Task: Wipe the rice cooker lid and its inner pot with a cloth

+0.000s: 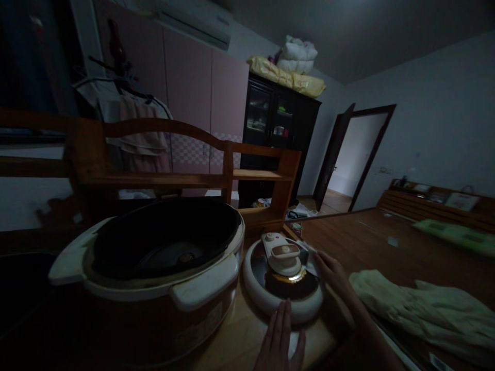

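Observation:
A round pressure cooker lid [257, 304], with a pale rim, a dark glossy top and a raised handle, lies on the wooden desktop. Against the lid's near rim rests my left hand [276, 337], fingers stretched out and fairly flat. Something whitish shows beside its thumb, too dim to name. At the lid's right side my right hand [331, 272] presses a thin white wiping cloth [310, 262] onto the top; its fingers are closed round it and partly hidden. Left of the lid stands the lidless pressure cooker [204, 286], with white side handles and a dark inside.
Behind the cooker rises a wooden desk shelf [255, 175]. A pale green crumpled cloth [421, 304] lies at the right on a broad brown surface [348, 237]. Farther back are pink wardrobes [189, 93], a black cabinet [301, 118] and an open door [334, 154].

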`<action>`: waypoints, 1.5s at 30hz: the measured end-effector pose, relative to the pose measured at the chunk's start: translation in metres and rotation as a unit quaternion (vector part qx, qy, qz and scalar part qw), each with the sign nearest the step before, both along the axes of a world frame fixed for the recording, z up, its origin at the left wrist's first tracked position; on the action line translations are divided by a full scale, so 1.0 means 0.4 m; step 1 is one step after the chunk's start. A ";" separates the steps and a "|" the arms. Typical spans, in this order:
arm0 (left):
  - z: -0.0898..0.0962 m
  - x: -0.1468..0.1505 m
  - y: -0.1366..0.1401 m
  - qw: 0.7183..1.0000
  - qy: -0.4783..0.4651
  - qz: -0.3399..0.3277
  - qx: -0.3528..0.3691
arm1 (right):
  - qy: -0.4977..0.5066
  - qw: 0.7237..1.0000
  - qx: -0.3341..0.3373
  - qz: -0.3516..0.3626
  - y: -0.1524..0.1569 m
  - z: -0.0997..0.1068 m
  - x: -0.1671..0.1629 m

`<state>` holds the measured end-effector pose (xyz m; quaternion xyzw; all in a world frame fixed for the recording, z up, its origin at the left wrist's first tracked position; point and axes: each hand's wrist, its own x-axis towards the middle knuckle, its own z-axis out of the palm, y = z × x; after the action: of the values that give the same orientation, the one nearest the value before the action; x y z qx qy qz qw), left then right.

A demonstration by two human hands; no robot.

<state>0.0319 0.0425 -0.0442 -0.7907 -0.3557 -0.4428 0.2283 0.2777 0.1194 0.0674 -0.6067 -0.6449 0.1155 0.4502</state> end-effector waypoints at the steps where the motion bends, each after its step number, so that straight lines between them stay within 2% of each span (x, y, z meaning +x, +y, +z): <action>1: -0.001 0.001 0.002 1.000 -0.008 -0.001 0.005 | -0.007 1.000 -0.001 0.022 0.014 0.002 -0.013; 7: 0.008 0.006 0.003 0.999 -0.032 -0.003 0.030 | -0.041 0.994 -0.011 0.104 0.042 -0.017 -0.020; 11: 0.026 -0.007 -0.008 1.000 -0.006 -0.017 0.022 | -0.051 0.993 0.004 0.109 0.030 -0.023 -0.023; 16: 0.044 -0.018 -0.019 1.000 0.008 -0.018 0.017 | -0.114 0.985 -0.009 0.128 0.021 -0.022 -0.017; 20: 0.050 -0.020 -0.022 1.000 0.015 -0.023 0.007 | -0.169 0.977 -0.017 0.132 0.021 -0.023 0.005; 25: 0.050 -0.022 -0.024 0.999 0.019 -0.026 0.002 | -0.190 0.971 -0.032 0.142 0.010 -0.028 0.026; 33: 0.041 -0.024 -0.031 0.999 0.023 -0.038 -0.030 | -0.114 0.977 -0.052 0.170 -0.070 -0.021 0.024; 36: 0.041 -0.025 -0.034 0.998 0.016 -0.040 -0.037 | -0.068 0.983 -0.054 0.162 -0.091 -0.036 0.032; 41: 0.038 -0.029 -0.038 0.996 0.048 -0.032 -0.061 | -0.061 0.982 -0.033 0.174 -0.102 -0.078 0.066; 45: 0.034 -0.030 -0.040 0.995 0.055 -0.035 -0.073 | -0.070 0.984 -0.036 0.158 -0.128 -0.058 0.059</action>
<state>0.0200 0.0265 -0.0307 -0.8403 -0.3461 -0.3793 0.1741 0.3012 0.0682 0.0444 -0.5201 -0.7578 0.1655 0.3575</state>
